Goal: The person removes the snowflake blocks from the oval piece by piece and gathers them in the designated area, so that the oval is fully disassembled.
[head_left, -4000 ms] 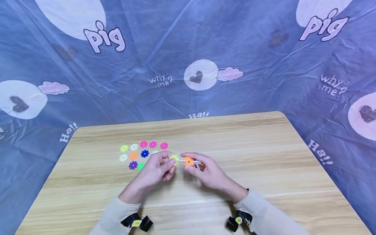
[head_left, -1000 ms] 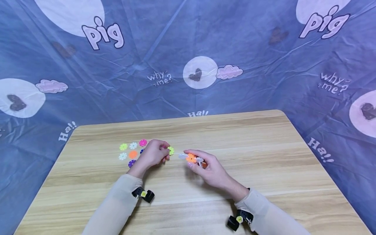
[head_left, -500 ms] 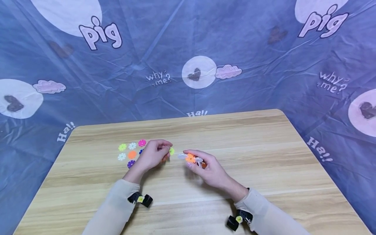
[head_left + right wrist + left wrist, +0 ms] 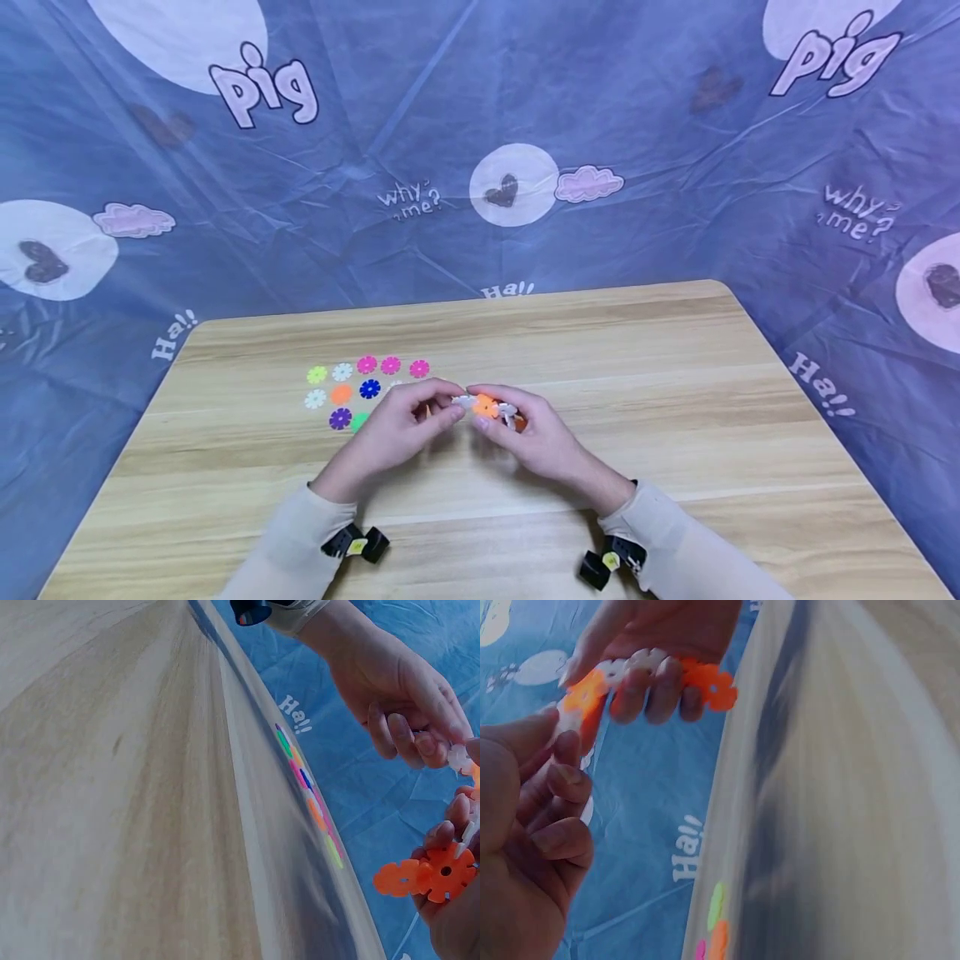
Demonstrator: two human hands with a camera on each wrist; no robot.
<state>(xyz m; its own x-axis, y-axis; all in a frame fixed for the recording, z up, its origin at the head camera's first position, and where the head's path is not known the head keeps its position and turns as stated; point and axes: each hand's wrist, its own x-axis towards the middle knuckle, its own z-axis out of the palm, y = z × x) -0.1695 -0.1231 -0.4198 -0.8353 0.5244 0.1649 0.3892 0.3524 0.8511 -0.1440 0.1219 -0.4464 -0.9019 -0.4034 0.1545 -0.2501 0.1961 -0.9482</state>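
Snowflake discs, notched plastic flower shapes, are joined in a chain held between my two hands. Its left end is a white snowflake disc [image 4: 463, 402], pinched between the thumb and index finger of my left hand [image 4: 408, 429]. Beside it comes an orange snowflake disc [image 4: 486, 406], gripped by my right hand [image 4: 536, 429]. More white and orange discs continue into the right palm, partly hidden by the fingers. In the right wrist view, orange snowflake discs [image 4: 446, 871] stick out past the right hand. A bit of orange shows under the left hand, too small to identify.
Loose snowflake discs lie on the wooden table [image 4: 637, 375] left of the hands, among them a blue one [image 4: 370, 389], a purple one [image 4: 341, 418] and a pink one [image 4: 367, 365]. My left hand partly covers a green one [image 4: 360, 422]. Behind hangs a blue printed cloth [image 4: 637, 100].
My left hand has come back toward the right hand and now pinches the chain's white end disc. The yellow disc earlier at its fingertips is out of sight. The right hand has barely moved.
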